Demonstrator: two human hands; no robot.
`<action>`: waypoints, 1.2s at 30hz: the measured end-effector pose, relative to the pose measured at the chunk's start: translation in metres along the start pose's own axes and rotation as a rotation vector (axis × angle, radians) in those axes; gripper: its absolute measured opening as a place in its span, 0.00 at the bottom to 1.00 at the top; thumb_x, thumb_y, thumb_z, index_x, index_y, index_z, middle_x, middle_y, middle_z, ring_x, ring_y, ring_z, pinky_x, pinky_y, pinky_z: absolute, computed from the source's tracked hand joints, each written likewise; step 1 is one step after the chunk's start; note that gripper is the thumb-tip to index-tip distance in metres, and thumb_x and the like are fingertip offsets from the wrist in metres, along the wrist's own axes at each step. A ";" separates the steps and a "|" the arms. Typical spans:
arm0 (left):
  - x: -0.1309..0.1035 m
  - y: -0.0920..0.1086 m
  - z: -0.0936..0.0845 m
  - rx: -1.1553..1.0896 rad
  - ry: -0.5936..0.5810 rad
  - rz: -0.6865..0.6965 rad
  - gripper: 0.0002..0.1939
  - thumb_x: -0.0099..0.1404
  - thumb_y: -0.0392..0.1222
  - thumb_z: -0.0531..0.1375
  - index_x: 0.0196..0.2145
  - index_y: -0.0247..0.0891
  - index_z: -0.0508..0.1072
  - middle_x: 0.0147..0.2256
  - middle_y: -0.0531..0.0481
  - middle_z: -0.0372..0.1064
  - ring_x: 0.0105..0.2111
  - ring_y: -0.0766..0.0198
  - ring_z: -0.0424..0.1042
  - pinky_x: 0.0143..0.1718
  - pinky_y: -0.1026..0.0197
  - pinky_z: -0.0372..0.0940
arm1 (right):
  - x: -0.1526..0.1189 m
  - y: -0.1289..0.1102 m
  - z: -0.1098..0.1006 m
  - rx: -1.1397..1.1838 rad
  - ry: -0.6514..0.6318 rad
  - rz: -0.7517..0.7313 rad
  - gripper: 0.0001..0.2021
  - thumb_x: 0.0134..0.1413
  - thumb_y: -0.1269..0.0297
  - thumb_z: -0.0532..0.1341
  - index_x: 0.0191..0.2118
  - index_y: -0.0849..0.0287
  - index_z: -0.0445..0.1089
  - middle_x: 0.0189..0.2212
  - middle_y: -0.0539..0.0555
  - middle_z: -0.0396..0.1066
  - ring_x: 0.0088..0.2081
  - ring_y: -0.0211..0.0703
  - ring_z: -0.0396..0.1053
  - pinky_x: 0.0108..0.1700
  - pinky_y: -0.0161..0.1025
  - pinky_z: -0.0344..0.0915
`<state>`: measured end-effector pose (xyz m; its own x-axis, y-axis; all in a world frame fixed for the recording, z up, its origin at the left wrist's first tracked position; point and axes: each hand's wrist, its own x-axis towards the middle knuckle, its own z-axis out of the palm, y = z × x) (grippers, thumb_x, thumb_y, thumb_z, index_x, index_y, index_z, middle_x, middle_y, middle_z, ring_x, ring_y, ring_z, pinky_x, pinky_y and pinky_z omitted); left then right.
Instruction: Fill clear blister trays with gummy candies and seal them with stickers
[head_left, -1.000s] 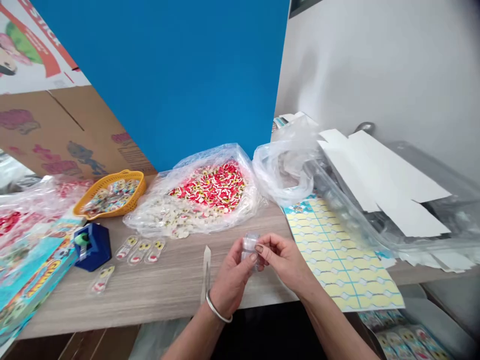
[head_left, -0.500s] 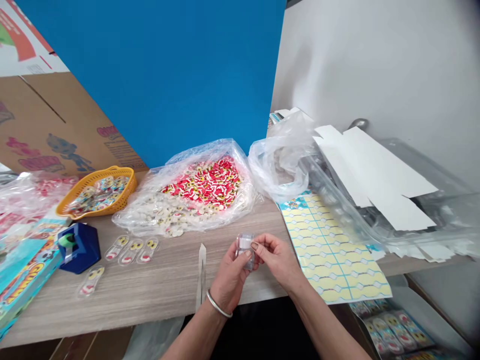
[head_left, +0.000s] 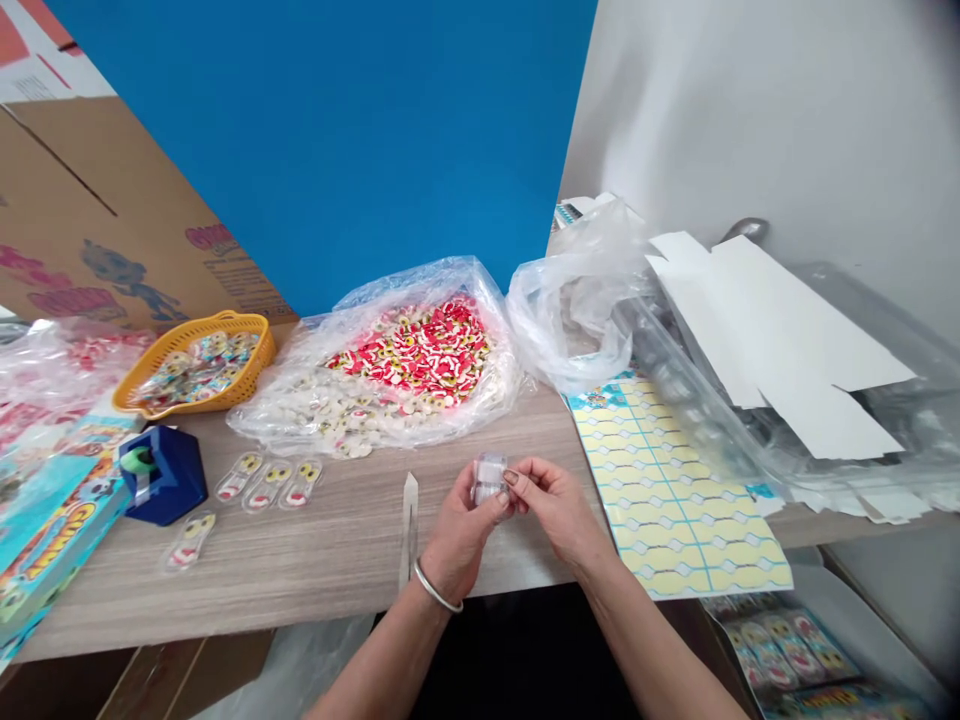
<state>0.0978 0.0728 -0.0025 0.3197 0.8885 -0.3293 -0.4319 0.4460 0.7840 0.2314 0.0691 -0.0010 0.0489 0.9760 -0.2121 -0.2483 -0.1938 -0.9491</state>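
Observation:
Above the table's front edge, my left hand (head_left: 463,530), with a bangle at its wrist, is closed around a small clear plastic case (head_left: 491,472). My right hand (head_left: 553,508) pinches the case's right side between thumb and fingers. What lies inside the case is too small to make out. Left of my hands, metal tweezers (head_left: 409,525) rest on the table. Farther left lie filled clear cases (head_left: 270,485) with red, white and yellow pieces, and a single one (head_left: 190,541) nearer the front. To the right is a sheet of yellow stickers (head_left: 679,500).
A plastic bag (head_left: 420,350) of red, white and yellow pieces spreads across the back. A yellow basket (head_left: 259,370), a blue tape dispenser (head_left: 176,475) and a printed box (head_left: 82,515) stand left. White card pieces (head_left: 787,320) top a plastic bag at right.
The camera view has shifted slightly, moving the scene. Both hands keep hold of the clear case, which is turned a little, with its top facing me more.

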 end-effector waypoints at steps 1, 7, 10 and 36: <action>0.000 0.001 0.000 -0.012 -0.006 -0.005 0.19 0.54 0.40 0.70 0.43 0.36 0.73 0.36 0.50 0.71 0.36 0.66 0.68 0.42 0.62 0.63 | 0.000 0.000 0.000 -0.016 -0.011 0.001 0.16 0.47 0.50 0.68 0.27 0.60 0.71 0.19 0.47 0.66 0.22 0.34 0.62 0.27 0.34 0.61; 0.002 0.003 -0.003 -0.060 0.000 0.005 0.20 0.53 0.39 0.71 0.43 0.35 0.73 0.37 0.48 0.71 0.36 0.65 0.68 0.41 0.61 0.64 | -0.001 0.000 -0.001 -0.116 -0.040 -0.035 0.16 0.50 0.51 0.65 0.30 0.61 0.71 0.20 0.47 0.65 0.23 0.34 0.61 0.28 0.34 0.60; 0.002 0.000 -0.004 -0.088 0.002 -0.004 0.20 0.55 0.40 0.70 0.45 0.36 0.73 0.39 0.47 0.71 0.38 0.63 0.69 0.43 0.59 0.64 | -0.002 0.002 0.001 -0.097 -0.027 -0.037 0.15 0.51 0.51 0.65 0.30 0.60 0.70 0.21 0.47 0.65 0.24 0.34 0.61 0.28 0.34 0.61; 0.003 -0.008 -0.005 -0.145 0.034 -0.053 0.15 0.57 0.38 0.68 0.43 0.36 0.75 0.39 0.47 0.73 0.38 0.64 0.70 0.43 0.60 0.65 | -0.001 0.017 0.000 -0.105 -0.016 -0.060 0.14 0.53 0.52 0.64 0.30 0.60 0.69 0.21 0.46 0.63 0.23 0.33 0.57 0.27 0.33 0.57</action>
<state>0.0974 0.0722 -0.0124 0.3172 0.8655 -0.3876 -0.5332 0.5008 0.6818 0.2275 0.0645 -0.0164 0.0454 0.9875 -0.1510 -0.1428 -0.1432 -0.9793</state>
